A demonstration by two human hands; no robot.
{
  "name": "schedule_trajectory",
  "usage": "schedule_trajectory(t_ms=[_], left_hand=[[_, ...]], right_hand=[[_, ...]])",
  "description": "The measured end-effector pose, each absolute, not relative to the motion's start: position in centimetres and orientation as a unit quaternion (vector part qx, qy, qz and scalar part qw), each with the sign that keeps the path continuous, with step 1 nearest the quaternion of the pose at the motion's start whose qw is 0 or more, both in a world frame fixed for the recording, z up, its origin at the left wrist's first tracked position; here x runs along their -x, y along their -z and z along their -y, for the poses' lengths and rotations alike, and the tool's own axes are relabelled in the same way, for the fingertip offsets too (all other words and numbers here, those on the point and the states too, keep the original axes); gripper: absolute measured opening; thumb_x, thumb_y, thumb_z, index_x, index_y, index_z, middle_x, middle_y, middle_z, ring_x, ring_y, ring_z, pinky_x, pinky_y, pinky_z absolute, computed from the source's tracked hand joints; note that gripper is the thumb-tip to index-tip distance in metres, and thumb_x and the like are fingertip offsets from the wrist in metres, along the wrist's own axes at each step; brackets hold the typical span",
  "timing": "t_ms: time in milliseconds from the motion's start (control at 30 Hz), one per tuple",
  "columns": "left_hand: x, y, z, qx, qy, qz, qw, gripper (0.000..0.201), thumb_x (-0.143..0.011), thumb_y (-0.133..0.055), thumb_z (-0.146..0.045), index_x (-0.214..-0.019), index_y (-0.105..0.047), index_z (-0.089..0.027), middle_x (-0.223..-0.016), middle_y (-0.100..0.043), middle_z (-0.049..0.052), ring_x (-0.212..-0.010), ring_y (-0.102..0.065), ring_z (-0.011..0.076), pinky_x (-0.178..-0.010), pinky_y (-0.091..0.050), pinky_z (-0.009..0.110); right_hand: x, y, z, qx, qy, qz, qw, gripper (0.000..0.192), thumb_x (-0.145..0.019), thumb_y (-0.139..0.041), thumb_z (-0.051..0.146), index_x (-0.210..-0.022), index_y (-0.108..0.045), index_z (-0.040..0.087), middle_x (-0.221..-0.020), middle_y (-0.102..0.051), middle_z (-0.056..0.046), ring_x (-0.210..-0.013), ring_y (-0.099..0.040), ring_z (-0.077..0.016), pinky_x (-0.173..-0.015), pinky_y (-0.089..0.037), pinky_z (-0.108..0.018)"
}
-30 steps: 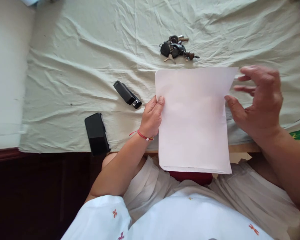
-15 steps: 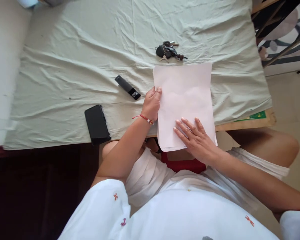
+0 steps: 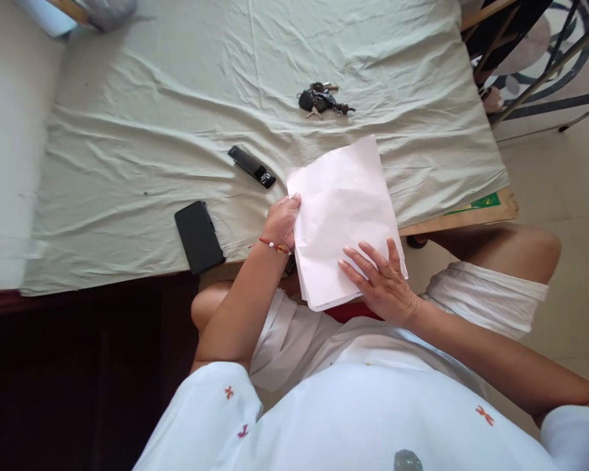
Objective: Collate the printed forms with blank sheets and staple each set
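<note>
Paper stack [image 3: 341, 203]: white, blank, slightly creased, tilted, far half on table cloth [image 3: 127, 131], near end overhanging table edge above lap. Left hand [image 3: 281, 221] gripping stack's left edge, thumb on top, red bracelet at wrist. Right hand [image 3: 383, 281] flat on near right corner, fingers spread, pressing down. Stapler [image 3: 252, 167] just left of stack; phone [image 3: 199, 237] further left at near edge; keys [image 3: 320, 100] beyond.

No readable text; green label [image 3: 476, 202] at table edge illegible.
</note>
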State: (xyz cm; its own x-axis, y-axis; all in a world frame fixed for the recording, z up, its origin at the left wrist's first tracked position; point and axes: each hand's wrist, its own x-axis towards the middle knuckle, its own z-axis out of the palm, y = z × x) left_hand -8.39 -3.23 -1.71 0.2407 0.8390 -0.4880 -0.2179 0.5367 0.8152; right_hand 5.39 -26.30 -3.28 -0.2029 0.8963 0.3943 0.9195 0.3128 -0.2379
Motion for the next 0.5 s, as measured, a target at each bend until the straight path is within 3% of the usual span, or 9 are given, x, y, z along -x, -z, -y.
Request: schedule_trajectory(t_ms=[133,267,400,500], left_hand=[[10.1,1.3,4.1,-0.255,-0.34,-0.536,0.729,0.013,-0.095,-0.058,-0.017,-0.096,-0.07,-0.011,-0.079,-0.078,0.008,-0.1,-0.078,0.0266,-0.098,-0.062,0.042],[11.6,1.0,4.5,-0.253,-0.368,-0.55,0.706,0.015,-0.095,-0.058,-0.018,-0.086,-0.068,-0.013,-0.082,-0.078,0.009,-0.104,-0.077,0.0273,-0.097,-0.062,0.041],[13.4,0.9,5.4,-0.32,-0.446,-0.525,0.651,0.011,-0.091,-0.068,-0.025,-0.084,-0.065,-0.017,-0.089,-0.08,0.007,-0.113,-0.074,0.0265,-0.102,-0.059,0.038],[14.5,1.1,6.6,-0.347,-0.472,-0.502,0.637,0.019,-0.086,-0.075,-0.034,-0.087,-0.064,-0.018,-0.092,-0.08,0.006,-0.118,-0.071,0.0251,-0.103,-0.057,0.035]], right_hand=[[-4.6,3.2,26.2,0.591,0.027,0.76,0.269,0.082,-0.093,-0.051,0.007,-0.164,-0.026,0.039,-0.157,-0.05,-0.002,-0.151,-0.042,-0.0239,-0.131,-0.009,-0.066],[-4.4,2.3,26.6,0.556,0.011,0.785,0.273,0.068,-0.092,-0.059,0.014,-0.155,-0.042,0.034,-0.154,-0.054,-0.004,-0.151,-0.042,-0.0256,-0.131,-0.015,-0.063],[-5.3,1.8,28.4,0.519,-0.092,0.796,0.299,0.055,-0.091,-0.069,0.034,-0.144,-0.055,0.029,-0.149,-0.059,-0.008,-0.146,-0.047,-0.0281,-0.127,-0.029,-0.058],[-6.6,2.6,29.7,0.61,-0.163,0.683,0.367,0.047,-0.087,-0.074,0.036,-0.132,-0.063,0.025,-0.133,-0.067,-0.01,-0.136,-0.054,-0.0293,-0.118,-0.042,-0.055]])
